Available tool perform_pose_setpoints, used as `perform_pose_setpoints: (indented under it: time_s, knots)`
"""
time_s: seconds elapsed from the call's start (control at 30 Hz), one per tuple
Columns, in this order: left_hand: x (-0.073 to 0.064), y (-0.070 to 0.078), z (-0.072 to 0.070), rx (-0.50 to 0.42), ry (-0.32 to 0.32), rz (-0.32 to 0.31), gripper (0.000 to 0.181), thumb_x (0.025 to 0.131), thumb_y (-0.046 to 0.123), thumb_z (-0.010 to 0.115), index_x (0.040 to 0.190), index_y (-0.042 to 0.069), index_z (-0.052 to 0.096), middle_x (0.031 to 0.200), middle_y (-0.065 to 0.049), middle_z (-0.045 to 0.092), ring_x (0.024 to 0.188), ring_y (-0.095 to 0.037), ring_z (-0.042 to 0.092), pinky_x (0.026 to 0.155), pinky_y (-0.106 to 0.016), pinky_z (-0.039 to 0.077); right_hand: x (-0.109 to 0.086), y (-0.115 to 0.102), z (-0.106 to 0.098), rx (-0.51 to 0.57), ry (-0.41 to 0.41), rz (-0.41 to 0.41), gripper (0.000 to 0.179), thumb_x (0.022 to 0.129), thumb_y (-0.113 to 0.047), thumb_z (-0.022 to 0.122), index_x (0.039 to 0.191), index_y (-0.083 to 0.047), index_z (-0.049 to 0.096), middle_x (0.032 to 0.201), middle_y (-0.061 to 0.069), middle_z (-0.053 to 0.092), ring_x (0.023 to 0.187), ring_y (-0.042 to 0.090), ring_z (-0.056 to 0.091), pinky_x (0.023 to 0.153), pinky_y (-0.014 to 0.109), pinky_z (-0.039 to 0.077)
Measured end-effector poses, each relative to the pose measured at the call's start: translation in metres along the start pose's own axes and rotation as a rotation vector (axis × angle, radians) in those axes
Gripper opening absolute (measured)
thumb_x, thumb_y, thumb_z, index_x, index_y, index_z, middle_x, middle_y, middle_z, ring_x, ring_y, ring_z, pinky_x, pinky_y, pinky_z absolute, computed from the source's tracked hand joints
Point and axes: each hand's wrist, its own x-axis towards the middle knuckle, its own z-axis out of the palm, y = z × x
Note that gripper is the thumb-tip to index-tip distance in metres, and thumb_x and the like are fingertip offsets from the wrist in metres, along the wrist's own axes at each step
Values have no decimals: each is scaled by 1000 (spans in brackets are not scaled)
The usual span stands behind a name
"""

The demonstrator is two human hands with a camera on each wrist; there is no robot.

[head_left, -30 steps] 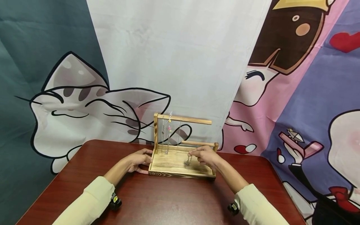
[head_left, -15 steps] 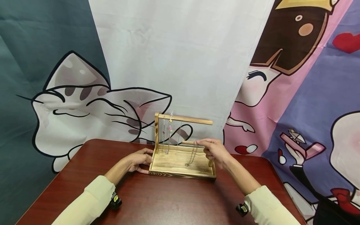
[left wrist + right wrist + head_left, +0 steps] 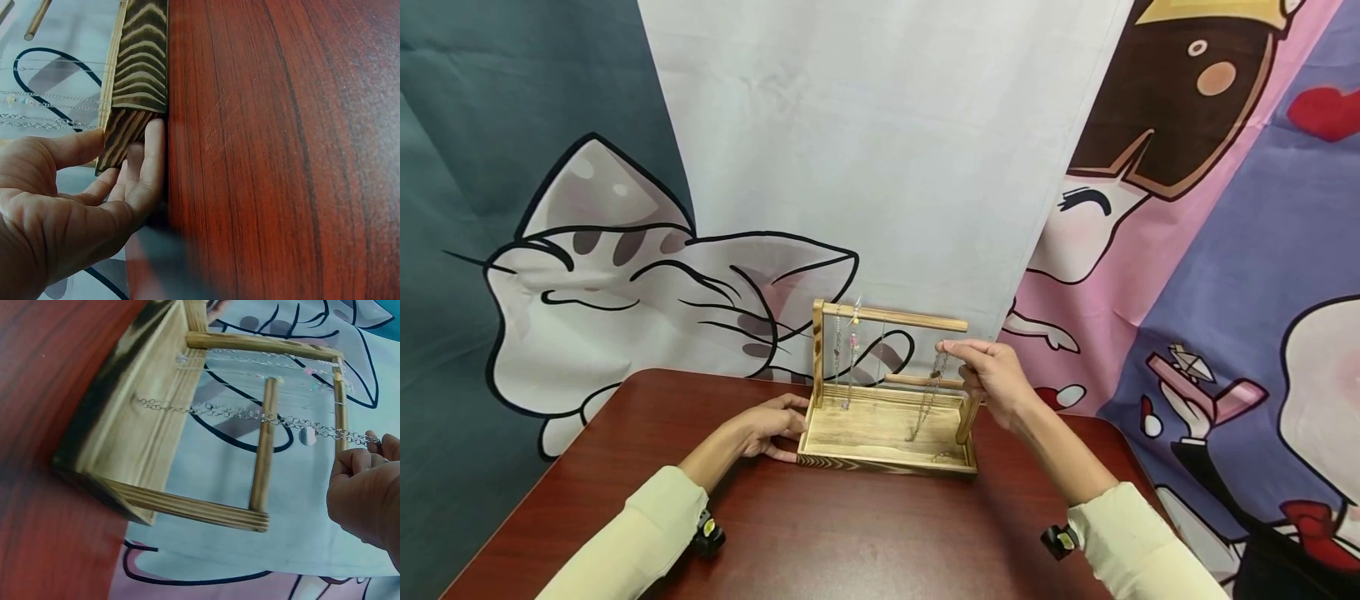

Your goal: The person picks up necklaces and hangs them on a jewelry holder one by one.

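Observation:
A wooden jewelry stand (image 3: pixel 880 467) with a shallow tray base stands on the table. My left hand (image 3: pixel 772 427) holds the tray's left end; in the left wrist view its thumb (image 3: pixel 81 147) touches the rim while the fingers bend round the end. My right hand (image 3: pixel 996 375) pinches the top of a silver chain necklace (image 3: pixel 237 414) between thumb and fingertips. The chain hangs over the right part of the tray, in front of the lower rod (image 3: pixel 910 380). A small round silver pendant (image 3: pixel 307 435) is on it. The fingertips are below the upper rod's right end.
From the upper rod (image 3: pixel 917 320) hang a silver chain (image 3: pixel 837 358), a colourful beaded necklace (image 3: pixel 853 342) and a thin chain (image 3: pixel 881 354). A tiny golden item (image 3: pixel 942 456) lies in the tray's right front. The red-brown table (image 3: pixel 850 533) ends at a printed cloth backdrop (image 3: pixel 880 167).
My right hand has risen from the tray and moved right, lifting the necklace, which was bunched and now hangs long. The left hand has stayed at the tray's end.

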Motion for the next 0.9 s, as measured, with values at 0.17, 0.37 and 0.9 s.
perform_pose_setpoints:
  time_s: [0.17,0.37,0.9]
  knots:
    - [0,1,0,5,2,0,65,104,-1,60,164,4,36,132,-23,67,117,-32,72,86,-50,71,0,-12,-3,11,11,-49,25,113,-18,68,107,-29,89,96,-12,71,53,1,30,51,17,28]
    - [0,0,1,5,5,-2,64,104,-1,59,164,3,37,131,-23,67,115,-31,72,86,-50,71,1,-26,-5,32,34,-70,25,113,-18,68,107,-29,90,64,-13,50,53,2,29,52,20,24]
    - [1,-1,0,-1,-3,0,63,105,-1,58,164,3,36,128,-23,70,114,-28,74,88,-52,70,2,-66,-14,89,64,-166,25,114,-16,66,110,-26,88,62,-10,23,58,8,19,58,25,14]
